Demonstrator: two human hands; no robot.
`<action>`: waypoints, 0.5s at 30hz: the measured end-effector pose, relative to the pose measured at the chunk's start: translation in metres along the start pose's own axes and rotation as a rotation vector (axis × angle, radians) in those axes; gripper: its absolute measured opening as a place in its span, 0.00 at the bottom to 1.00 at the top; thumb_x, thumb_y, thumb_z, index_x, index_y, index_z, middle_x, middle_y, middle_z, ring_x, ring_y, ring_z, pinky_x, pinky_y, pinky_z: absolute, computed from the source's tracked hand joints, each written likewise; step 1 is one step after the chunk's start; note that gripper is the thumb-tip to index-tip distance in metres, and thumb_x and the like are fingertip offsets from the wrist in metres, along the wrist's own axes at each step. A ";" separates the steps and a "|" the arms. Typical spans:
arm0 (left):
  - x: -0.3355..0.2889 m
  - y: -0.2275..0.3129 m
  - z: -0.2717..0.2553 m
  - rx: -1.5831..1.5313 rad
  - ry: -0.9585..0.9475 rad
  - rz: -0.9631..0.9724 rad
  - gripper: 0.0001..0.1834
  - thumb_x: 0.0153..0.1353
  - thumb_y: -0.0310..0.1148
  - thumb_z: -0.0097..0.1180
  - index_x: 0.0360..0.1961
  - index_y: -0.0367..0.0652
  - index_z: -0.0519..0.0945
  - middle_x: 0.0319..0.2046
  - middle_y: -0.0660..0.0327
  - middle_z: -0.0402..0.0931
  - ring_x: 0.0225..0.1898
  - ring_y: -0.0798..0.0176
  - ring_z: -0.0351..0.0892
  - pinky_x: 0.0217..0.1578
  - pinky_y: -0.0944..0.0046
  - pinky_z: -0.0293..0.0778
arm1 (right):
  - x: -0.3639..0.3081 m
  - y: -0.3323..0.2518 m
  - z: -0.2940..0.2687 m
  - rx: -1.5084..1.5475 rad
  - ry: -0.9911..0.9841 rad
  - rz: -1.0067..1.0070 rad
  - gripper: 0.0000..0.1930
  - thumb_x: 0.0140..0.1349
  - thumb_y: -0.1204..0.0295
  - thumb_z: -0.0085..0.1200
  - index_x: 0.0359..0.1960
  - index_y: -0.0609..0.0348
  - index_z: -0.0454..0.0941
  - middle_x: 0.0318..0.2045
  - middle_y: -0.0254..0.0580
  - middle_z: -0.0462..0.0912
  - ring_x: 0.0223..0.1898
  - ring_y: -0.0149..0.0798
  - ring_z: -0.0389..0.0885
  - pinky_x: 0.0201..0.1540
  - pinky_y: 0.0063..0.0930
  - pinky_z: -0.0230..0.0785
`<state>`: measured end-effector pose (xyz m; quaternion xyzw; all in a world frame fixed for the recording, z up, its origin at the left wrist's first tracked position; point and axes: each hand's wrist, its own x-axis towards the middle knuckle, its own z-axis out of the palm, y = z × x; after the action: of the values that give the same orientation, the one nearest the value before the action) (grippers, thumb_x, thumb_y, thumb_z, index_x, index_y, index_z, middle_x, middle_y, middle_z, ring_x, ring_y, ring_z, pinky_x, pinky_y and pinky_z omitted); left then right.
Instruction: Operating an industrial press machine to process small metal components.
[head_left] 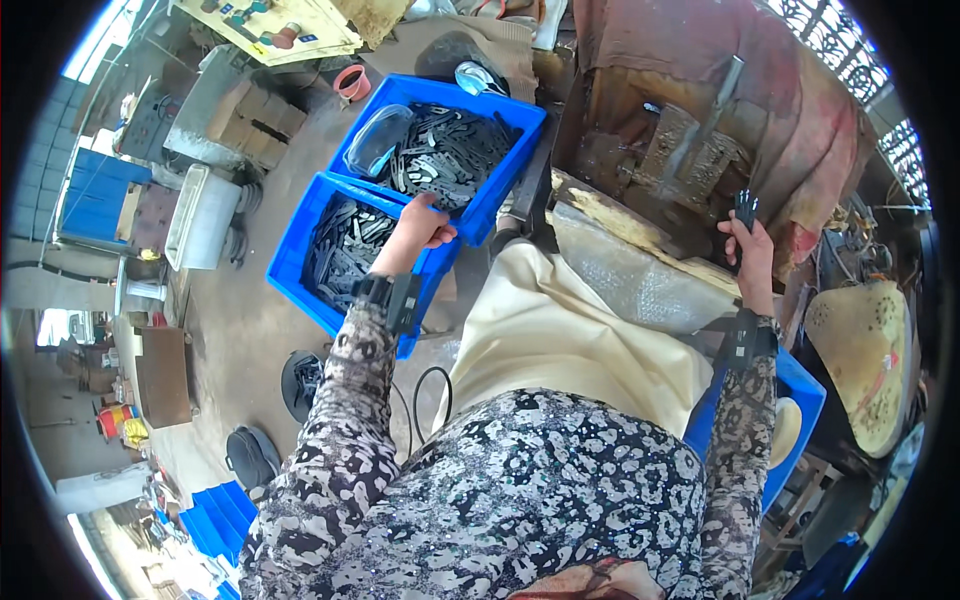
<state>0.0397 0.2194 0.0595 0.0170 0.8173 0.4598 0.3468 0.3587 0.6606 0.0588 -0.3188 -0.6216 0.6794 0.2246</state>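
Observation:
My left hand (pixel 424 226) is above the place where two blue bins meet, its fingers curled in. Whether it holds a piece or the bin's rim, I cannot make out. The farther blue bin (pixel 534 122) holds many flat, dark metal strips (pixel 448 152) and a clear plastic tub (pixel 380 140). More grey strips (pixel 345 245) fill the nearer blue bin (pixel 290 270). On the right, my right hand (pixel 750 252) grips a small bundle of dark metal strips (pixel 745 208) that stick up from its fingers, beside a wet, rusty machine basin (pixel 690 160).
A cream apron (pixel 560 330) covers my lap. Bubble wrap (pixel 640 270) lines the basin's near edge. Reddish cloth (pixel 810 120) hangs around the machine. Another blue bin (pixel 795 400) stands by my right forearm. A dark round bowl (pixel 300 385) and a red pot (pixel 351 82) are on the floor.

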 end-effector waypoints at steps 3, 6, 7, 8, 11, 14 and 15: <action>-0.025 0.009 0.008 -0.045 -0.004 0.012 0.29 0.61 0.24 0.48 0.64 0.35 0.60 0.25 0.53 0.81 0.20 0.63 0.81 0.19 0.67 0.75 | -0.004 -0.001 -0.005 -0.004 0.032 0.005 0.12 0.65 0.69 0.53 0.47 0.60 0.75 0.32 0.38 0.84 0.19 0.21 0.70 0.17 0.16 0.59; -0.025 -0.006 -0.007 -0.461 -0.139 -0.067 0.19 0.66 0.23 0.46 0.58 0.39 0.68 0.32 0.52 0.81 0.28 0.62 0.83 0.26 0.67 0.80 | 0.000 0.001 -0.001 0.022 0.035 0.012 0.12 0.65 0.69 0.53 0.47 0.60 0.75 0.32 0.38 0.83 0.19 0.21 0.70 0.17 0.16 0.59; -0.027 -0.010 -0.012 -0.666 -0.193 -0.051 0.15 0.66 0.22 0.45 0.54 0.38 0.69 0.36 0.51 0.80 0.31 0.59 0.83 0.28 0.64 0.81 | 0.000 -0.002 0.006 0.036 0.027 0.018 0.12 0.65 0.69 0.53 0.47 0.60 0.75 0.32 0.38 0.83 0.19 0.21 0.70 0.17 0.16 0.59; -0.034 -0.002 -0.005 -0.810 -0.275 -0.018 0.13 0.66 0.22 0.45 0.51 0.39 0.70 0.38 0.51 0.80 0.33 0.59 0.83 0.29 0.63 0.82 | -0.003 -0.002 0.007 0.044 0.032 0.029 0.12 0.65 0.69 0.53 0.47 0.59 0.74 0.31 0.38 0.83 0.19 0.21 0.70 0.17 0.16 0.59; -0.051 0.033 0.026 -0.883 -0.321 0.054 0.12 0.65 0.23 0.46 0.49 0.41 0.70 0.39 0.52 0.80 0.34 0.60 0.82 0.31 0.63 0.82 | -0.006 -0.004 0.005 0.001 0.018 0.000 0.11 0.65 0.69 0.52 0.46 0.59 0.74 0.31 0.37 0.83 0.19 0.21 0.70 0.17 0.16 0.59; -0.055 0.068 0.053 -0.885 -0.574 0.226 0.15 0.60 0.22 0.48 0.49 0.39 0.70 0.35 0.53 0.79 0.26 0.67 0.74 0.26 0.72 0.73 | -0.008 -0.008 0.009 -0.027 0.024 0.005 0.10 0.66 0.69 0.52 0.45 0.59 0.74 0.31 0.37 0.83 0.19 0.21 0.70 0.17 0.15 0.59; -0.052 0.079 0.066 -0.874 -0.619 0.237 0.17 0.60 0.22 0.48 0.51 0.38 0.69 0.34 0.54 0.78 0.25 0.69 0.71 0.24 0.74 0.69 | -0.009 -0.009 0.009 -0.030 0.038 0.009 0.10 0.66 0.68 0.52 0.45 0.58 0.74 0.29 0.36 0.82 0.17 0.20 0.69 0.16 0.15 0.58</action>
<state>0.0942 0.2956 0.1260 0.0979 0.4025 0.7660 0.4915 0.3576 0.6489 0.0692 -0.3378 -0.6258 0.6649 0.2284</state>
